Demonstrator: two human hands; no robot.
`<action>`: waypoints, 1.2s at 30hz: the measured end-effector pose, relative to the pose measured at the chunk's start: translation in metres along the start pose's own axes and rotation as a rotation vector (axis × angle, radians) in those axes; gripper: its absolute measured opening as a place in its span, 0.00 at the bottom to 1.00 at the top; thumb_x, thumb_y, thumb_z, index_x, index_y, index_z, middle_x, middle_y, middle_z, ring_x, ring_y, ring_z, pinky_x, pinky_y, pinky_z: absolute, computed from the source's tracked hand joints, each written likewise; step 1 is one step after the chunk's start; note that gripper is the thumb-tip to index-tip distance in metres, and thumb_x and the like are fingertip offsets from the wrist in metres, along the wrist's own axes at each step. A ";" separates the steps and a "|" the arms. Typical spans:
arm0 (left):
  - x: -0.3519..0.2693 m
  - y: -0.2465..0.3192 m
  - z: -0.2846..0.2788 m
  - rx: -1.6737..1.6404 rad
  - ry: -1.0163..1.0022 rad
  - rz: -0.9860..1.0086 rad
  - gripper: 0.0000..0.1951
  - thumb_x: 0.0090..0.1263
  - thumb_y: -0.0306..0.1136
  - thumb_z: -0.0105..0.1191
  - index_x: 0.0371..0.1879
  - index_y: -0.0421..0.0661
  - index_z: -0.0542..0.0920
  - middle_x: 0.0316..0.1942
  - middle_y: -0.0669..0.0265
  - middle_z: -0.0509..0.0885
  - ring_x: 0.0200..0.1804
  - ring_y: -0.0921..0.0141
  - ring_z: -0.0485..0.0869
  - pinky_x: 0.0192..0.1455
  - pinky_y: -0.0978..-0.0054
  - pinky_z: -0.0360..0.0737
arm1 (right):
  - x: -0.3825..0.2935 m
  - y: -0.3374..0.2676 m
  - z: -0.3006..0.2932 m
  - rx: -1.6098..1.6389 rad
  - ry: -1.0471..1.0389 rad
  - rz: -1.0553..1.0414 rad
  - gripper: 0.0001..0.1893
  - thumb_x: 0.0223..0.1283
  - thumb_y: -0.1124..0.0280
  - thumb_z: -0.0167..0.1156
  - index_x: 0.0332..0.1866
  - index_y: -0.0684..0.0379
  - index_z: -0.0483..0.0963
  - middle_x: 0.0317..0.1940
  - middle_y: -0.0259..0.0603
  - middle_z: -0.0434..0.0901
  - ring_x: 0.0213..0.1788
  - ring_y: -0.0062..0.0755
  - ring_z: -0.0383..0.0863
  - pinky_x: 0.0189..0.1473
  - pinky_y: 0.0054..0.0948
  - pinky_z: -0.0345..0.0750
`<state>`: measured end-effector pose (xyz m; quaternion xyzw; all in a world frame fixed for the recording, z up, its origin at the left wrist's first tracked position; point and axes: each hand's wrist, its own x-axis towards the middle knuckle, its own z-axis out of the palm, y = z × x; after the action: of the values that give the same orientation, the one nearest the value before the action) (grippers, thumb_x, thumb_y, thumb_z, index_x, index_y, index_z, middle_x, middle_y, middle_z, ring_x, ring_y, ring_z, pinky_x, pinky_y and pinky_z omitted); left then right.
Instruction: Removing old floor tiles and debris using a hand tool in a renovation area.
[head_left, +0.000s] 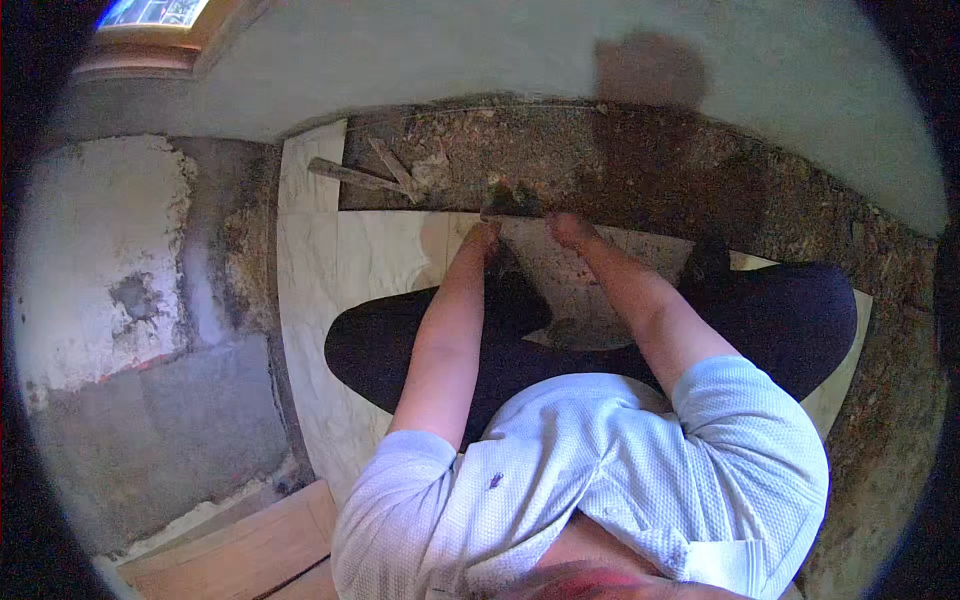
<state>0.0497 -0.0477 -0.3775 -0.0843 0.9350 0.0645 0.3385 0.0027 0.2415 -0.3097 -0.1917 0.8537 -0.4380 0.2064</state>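
Note:
Both forearms reach forward between my bent knees to the far edge of the laid marble-patterned floor tiles (375, 244). My left hand (486, 235) is at that edge, partly in shadow, with its fingers hard to make out. A short way to its right, my right hand (571, 229) is low at the same edge. Between and just beyond the hands lies a dark clump (513, 198), on or in the rough bare ground (517, 142). Blur and shadow hide whether either hand grips anything.
Two narrow strips, a longer one (356, 178) and a shorter one (391, 166), lie on the ground and tile at the left. A plastered wall (450, 52) closes the far side. Patchy wall (97, 270) and wooden boards (240, 544) are at the left.

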 end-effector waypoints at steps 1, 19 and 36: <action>0.004 -0.016 -0.023 0.257 0.192 0.120 0.23 0.70 0.35 0.51 0.64 0.47 0.74 0.44 0.50 0.86 0.37 0.57 0.87 0.47 0.54 0.82 | 0.009 -0.007 0.003 -0.014 0.257 -0.212 0.25 0.73 0.49 0.45 0.48 0.64 0.76 0.40 0.63 0.80 0.47 0.64 0.80 0.50 0.54 0.74; -0.020 0.107 -0.008 -0.583 -0.185 -0.351 0.28 0.73 0.53 0.46 0.26 0.37 0.84 0.20 0.53 0.83 0.26 0.56 0.84 0.34 0.58 0.79 | -0.044 0.096 -0.010 -0.143 -0.140 0.443 0.27 0.73 0.51 0.44 0.50 0.67 0.78 0.49 0.60 0.80 0.53 0.60 0.79 0.55 0.53 0.75; -0.036 0.102 0.003 -0.385 0.053 0.039 0.31 0.72 0.59 0.41 0.46 0.39 0.82 0.49 0.47 0.83 0.48 0.53 0.84 0.56 0.52 0.76 | -0.043 0.070 -0.060 -0.104 -0.171 0.264 0.34 0.69 0.41 0.46 0.53 0.68 0.78 0.50 0.61 0.81 0.56 0.59 0.79 0.60 0.53 0.72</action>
<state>0.0582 0.0568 -0.3497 -0.1311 0.9153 0.2467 0.2901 -0.0028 0.3416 -0.3282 -0.1251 0.8723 -0.3444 0.3238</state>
